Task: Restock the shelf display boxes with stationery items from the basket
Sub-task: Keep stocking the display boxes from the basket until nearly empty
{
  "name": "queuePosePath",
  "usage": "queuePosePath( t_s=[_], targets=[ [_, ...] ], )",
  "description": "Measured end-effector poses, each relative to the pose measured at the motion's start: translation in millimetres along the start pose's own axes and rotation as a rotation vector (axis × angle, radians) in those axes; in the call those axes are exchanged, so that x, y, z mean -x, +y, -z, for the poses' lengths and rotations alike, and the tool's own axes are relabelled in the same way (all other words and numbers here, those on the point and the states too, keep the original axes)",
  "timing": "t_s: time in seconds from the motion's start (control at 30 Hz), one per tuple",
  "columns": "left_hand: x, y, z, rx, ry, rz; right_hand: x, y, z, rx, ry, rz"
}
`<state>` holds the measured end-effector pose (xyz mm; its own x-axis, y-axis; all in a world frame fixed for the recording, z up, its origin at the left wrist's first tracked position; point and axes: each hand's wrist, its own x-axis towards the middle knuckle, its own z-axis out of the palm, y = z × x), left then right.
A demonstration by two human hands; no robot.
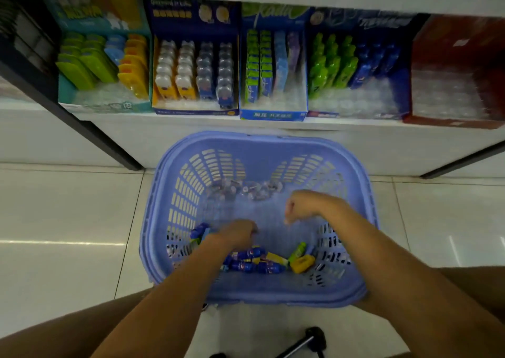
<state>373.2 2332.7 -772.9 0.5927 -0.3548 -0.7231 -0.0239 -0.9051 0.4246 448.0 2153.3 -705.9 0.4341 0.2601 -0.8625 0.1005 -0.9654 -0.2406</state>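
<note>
Basket (pixel 257 139) walls ring both hands, with bare mesh floor open between them and beyond the right hand (pixel 303 207). The left hand (pixel 235 234) curls down over stationery items (pixel 262 262) heaped at its wrist side. The right hangs loosely curled. Whether either grips anything is hidden. Display boxes (pixel 194 57) stand well ahead on the shelf (pixel 191 128), above tiled floor (pixel 68 221).

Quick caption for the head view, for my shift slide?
Left hand and right hand reach into the purple basket of loose stationery items, below partly stocked display boxes.
</note>
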Motion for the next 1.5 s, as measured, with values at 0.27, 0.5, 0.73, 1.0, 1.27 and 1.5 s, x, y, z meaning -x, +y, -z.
queuePosePath(
  t_s=[0.27,0.5,0.73,1.0,1.27,1.5],
  targets=[
    [-16.0,-17.0,-27.7,-0.227,-0.217,-0.063,-61.8,42.2,-84.3,0.347,-0.223,-0.164],
    [-23.2,-19.3,-31.0,-0.179,-0.168,-0.046,-70.2,42.7,-93.9,0.233,-0.222,-0.102],
    [-27.1,-19.1,-33.8,-0.043,-0.102,0.019,-61.0,32.9,-62.7,-0.242,0.014,0.017],
    [-9.8,15.3,22.9,1.494,-0.024,0.169,7.7,32.7,7.0,-0.793,0.177,0.287],
    [43.4,57.7,83.3,1.467,0.064,-0.292,77.3,21.6,51.1,-1.025,0.269,0.678],
    [60.9,103.4,118.7,1.097,0.807,-0.332,107.0,19.4,70.9,-1.266,0.545,0.733]
  ],
)
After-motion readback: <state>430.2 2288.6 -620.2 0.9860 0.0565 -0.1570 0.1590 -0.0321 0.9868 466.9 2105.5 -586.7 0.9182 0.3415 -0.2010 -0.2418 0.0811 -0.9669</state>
